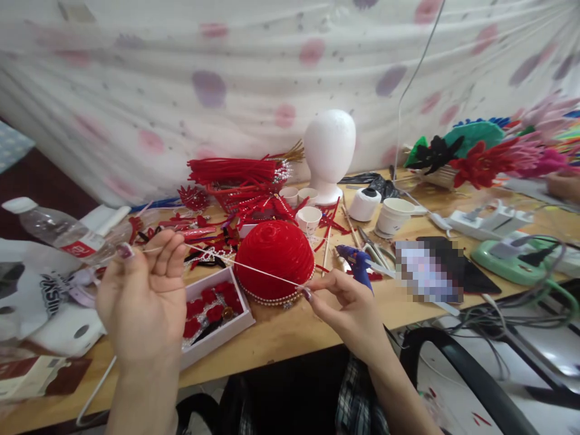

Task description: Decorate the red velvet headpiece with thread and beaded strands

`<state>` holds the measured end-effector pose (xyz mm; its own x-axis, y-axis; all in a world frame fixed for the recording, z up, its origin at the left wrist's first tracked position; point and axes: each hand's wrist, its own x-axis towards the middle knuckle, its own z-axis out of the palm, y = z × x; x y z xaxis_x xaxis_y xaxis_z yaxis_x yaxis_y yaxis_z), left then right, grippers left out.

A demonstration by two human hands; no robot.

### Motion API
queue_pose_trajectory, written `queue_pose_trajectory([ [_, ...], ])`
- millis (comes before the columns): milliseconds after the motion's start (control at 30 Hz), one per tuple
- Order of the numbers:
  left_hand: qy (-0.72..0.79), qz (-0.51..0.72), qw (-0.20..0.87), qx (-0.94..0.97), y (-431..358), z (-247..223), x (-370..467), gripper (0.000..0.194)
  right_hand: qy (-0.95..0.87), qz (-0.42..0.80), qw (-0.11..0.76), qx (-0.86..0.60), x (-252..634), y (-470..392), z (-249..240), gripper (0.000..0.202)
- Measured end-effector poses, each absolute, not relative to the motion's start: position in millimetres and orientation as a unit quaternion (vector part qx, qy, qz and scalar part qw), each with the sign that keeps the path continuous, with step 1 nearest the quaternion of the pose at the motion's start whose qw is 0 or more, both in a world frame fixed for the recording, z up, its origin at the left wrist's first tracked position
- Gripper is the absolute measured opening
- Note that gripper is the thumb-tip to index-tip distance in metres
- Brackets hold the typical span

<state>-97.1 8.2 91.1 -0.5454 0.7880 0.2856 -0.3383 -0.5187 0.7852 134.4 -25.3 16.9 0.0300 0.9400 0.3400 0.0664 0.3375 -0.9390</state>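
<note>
A thin white cord (pixel 254 267) is stretched between my two hands in front of a red dome-shaped cap (pixel 274 260) with a beaded rim. My left hand (pixel 147 290) is palm up at the left, thumb and index finger closed on one end, the other fingers curled. On the right, my right hand (pixel 347 308) pinches the other end between thumb and index finger near the cap's lower right edge. A white box (pixel 220 332) holding red flowers sits below the cap, beside my left hand.
A white foam head (pixel 330 151) stands behind the cap. Paper cups (pixel 394 216), a thread spool (pixel 365 204) and a blue glue gun (pixel 357 263) lie right. A bottle (pixel 58 229) is left; another person's hand (pixel 564 184) shows far right.
</note>
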Motion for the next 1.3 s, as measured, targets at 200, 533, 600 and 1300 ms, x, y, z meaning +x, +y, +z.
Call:
queue_pose_trajectory([
  [200,0.393,0.802,0.325,0.310,3,67,-103,0.015,-0.625,0.289,0.567,-0.451,139,-33,18,0.011],
  [533,0.399,0.728,0.376,0.412,-1,76,-91,0.014,-0.668,0.251,0.542,-0.443,131,-37,10,0.014],
  [600,0.383,0.723,0.384,0.429,-4,86,-94,0.015,-0.670,0.264,0.544,-0.431,128,-34,12,0.015],
  [1300,0.393,0.545,0.284,0.685,-31,81,-52,0.004,-0.601,0.416,0.597,-0.332,109,-28,37,0.024],
])
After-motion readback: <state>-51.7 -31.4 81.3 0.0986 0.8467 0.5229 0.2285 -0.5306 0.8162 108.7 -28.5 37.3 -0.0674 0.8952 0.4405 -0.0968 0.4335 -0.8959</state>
